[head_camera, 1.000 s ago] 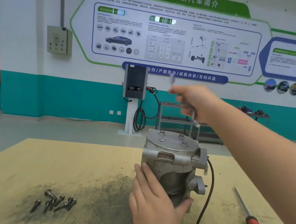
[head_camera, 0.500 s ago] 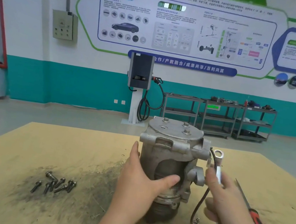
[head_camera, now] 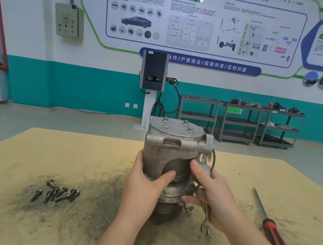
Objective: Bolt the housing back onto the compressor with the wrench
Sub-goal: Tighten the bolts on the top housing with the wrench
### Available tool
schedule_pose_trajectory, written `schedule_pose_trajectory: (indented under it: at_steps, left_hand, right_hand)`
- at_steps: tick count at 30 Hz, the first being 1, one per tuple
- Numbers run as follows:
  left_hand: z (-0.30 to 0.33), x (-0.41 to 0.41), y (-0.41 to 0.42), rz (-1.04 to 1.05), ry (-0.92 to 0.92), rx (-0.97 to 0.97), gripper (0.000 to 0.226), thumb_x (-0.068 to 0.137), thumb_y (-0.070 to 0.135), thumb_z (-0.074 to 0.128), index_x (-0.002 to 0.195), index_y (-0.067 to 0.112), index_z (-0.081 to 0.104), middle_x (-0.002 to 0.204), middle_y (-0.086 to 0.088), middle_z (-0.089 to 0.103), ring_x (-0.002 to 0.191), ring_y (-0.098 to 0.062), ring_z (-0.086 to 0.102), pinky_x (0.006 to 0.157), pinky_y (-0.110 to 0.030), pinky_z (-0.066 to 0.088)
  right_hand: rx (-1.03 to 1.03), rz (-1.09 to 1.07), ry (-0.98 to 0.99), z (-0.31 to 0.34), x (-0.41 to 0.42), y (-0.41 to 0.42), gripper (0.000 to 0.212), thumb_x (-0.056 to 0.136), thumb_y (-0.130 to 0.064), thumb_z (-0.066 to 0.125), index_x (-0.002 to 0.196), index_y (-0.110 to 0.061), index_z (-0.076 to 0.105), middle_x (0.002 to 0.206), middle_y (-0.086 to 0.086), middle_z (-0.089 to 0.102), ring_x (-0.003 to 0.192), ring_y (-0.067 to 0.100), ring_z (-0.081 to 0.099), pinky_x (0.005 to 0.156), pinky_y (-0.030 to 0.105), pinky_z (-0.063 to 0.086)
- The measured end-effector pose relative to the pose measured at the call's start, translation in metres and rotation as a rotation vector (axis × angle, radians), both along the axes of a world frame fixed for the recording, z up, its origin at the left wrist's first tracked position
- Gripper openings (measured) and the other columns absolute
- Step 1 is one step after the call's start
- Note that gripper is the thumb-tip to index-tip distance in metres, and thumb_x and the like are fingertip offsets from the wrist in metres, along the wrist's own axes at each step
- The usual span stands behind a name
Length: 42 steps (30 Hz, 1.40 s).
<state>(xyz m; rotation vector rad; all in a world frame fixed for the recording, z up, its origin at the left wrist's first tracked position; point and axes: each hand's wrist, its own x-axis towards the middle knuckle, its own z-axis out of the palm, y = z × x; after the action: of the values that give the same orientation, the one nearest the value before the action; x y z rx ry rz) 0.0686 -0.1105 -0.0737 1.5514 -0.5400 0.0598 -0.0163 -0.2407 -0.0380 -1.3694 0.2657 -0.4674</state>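
Head view. The compressor (head_camera: 167, 165) stands upright at the centre of the counter (head_camera: 24, 164), with the housing (head_camera: 175, 133) seated on top. Three bolt heads (head_camera: 185, 122) show on the housing's top face.

The left hand (head_camera: 145, 185) grips the compressor body from the 9 o'clock side, fingers behind it and the thumb curled across the front. The right hand (head_camera: 212, 195) is at the 3 o'clock side of the compressor. Its grip is closed around the wrench (head_camera: 206, 219), forefinger extended along the shank toward the body. The wrench's lower end projects below the hand toward 6 o'clock, just above the counter; its upper end lies against the compressor's side and is partly blurred.

A black cable (head_camera: 212, 161) hangs from the housing at 3 o'clock, behind the right hand.

Loose bolts (head_camera: 55, 192) lie in a cluster at 8 o'clock, on a dark smudged patch. A red-handled screwdriver (head_camera: 274, 231) lies at 4 o'clock, well apart from the compressor.
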Motion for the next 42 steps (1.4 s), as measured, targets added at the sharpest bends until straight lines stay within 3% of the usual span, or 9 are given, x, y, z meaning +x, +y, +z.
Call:
schedule_pose_trajectory:
  at_steps: [6,9,12,14,16,18,22,36,42]
  left_hand:
    - [0.01,0.0,-0.008,0.144,0.019,0.032,0.07,0.082,0.034,0.079,0.142,0.029,0.044,0.125,0.013,0.065,0.112,-0.006,0.062,0.087,-0.016,0.05]
    - [0.011,-0.012,-0.001,0.074,0.01,0.133,0.093,0.078,0.047,0.079,0.153,0.03,0.026,0.141,0.014,0.053,0.128,-0.009,0.052,0.107,-0.035,0.046]
    - [0.016,0.001,0.035,-0.062,-0.013,0.292,0.085,0.076,0.081,0.051,0.146,0.035,0.042,0.135,0.024,0.056,0.116,0.016,0.05,0.098,-0.013,0.043]
    - [0.018,0.026,0.07,0.012,0.01,0.34,0.064,0.088,0.069,0.041,0.126,0.025,0.065,0.118,0.018,0.067,0.105,0.011,0.059,0.092,-0.015,0.046]
    - [0.018,0.061,0.107,0.32,0.02,0.518,0.03,0.103,0.031,0.049,0.114,0.014,0.071,0.115,0.0,0.071,0.108,-0.017,0.066,0.089,-0.028,0.047]
    - [0.012,0.095,0.139,0.555,0.089,0.754,0.031,0.097,0.002,0.048,0.12,0.009,0.068,0.124,-0.013,0.067,0.113,-0.032,0.061,0.086,-0.031,0.043]
    - [-0.005,0.133,0.171,0.604,0.171,0.998,0.034,0.093,0.001,0.053,0.124,0.009,0.067,0.127,-0.016,0.065,0.118,-0.032,0.059,0.091,-0.031,0.045]
    - [-0.017,0.137,0.161,0.673,0.162,0.979,0.02,0.095,0.025,0.066,0.089,0.01,0.078,0.1,-0.014,0.074,0.104,-0.035,0.063,0.081,-0.032,0.046]
    - [0.067,0.093,0.108,0.491,-0.087,0.182,0.01,0.097,0.015,0.062,0.09,0.012,0.068,0.084,-0.006,0.074,0.073,-0.018,0.071,0.066,-0.029,0.053]
  right_hand:
    - [0.015,0.053,0.05,0.0,0.022,-0.006,0.066,0.065,-0.05,0.072,0.119,-0.012,0.061,0.098,0.001,0.074,0.041,0.007,0.055,0.062,0.035,0.06]
    - [0.038,-0.071,0.052,-0.013,0.025,-0.005,0.066,0.062,-0.057,0.07,0.109,-0.011,0.065,0.058,-0.005,0.063,0.032,0.004,0.04,0.055,0.029,0.056]
    - [0.035,-0.196,0.022,-0.024,0.027,-0.004,0.065,0.059,-0.058,0.067,0.104,-0.012,0.066,0.037,-0.011,0.044,0.032,0.004,0.038,0.051,0.029,0.05]
    - [0.02,-0.289,-0.017,-0.03,0.026,-0.004,0.056,0.063,-0.061,0.065,0.099,-0.018,0.068,0.05,0.01,0.057,0.038,0.005,0.043,0.045,0.026,0.047]
    - [0.05,-0.347,-0.055,-0.034,0.026,-0.003,0.051,0.067,-0.065,0.06,0.095,-0.023,0.068,0.089,0.032,0.063,0.044,0.007,0.049,0.044,0.026,0.047]
    - [0.079,-0.347,-0.091,-0.036,0.026,-0.002,0.06,0.066,-0.069,0.054,0.098,-0.021,0.067,0.105,0.018,0.069,0.035,0.007,0.044,0.046,0.029,0.045]
    - [0.04,-0.319,-0.089,-0.037,0.027,0.002,0.068,0.068,-0.072,0.05,0.102,-0.016,0.067,0.104,0.003,0.073,0.031,0.011,0.025,0.043,0.031,0.044]
    - [0.021,-0.346,-0.079,-0.033,0.024,0.004,0.063,0.062,-0.072,0.053,0.095,-0.02,0.07,0.098,-0.001,0.074,0.029,0.012,0.03,0.051,0.036,0.046]
    - [0.038,-0.4,-0.08,-0.038,0.029,0.001,0.041,0.099,-0.047,0.043,0.096,-0.014,0.067,0.101,-0.005,0.072,0.029,0.013,0.031,0.051,0.036,0.044]
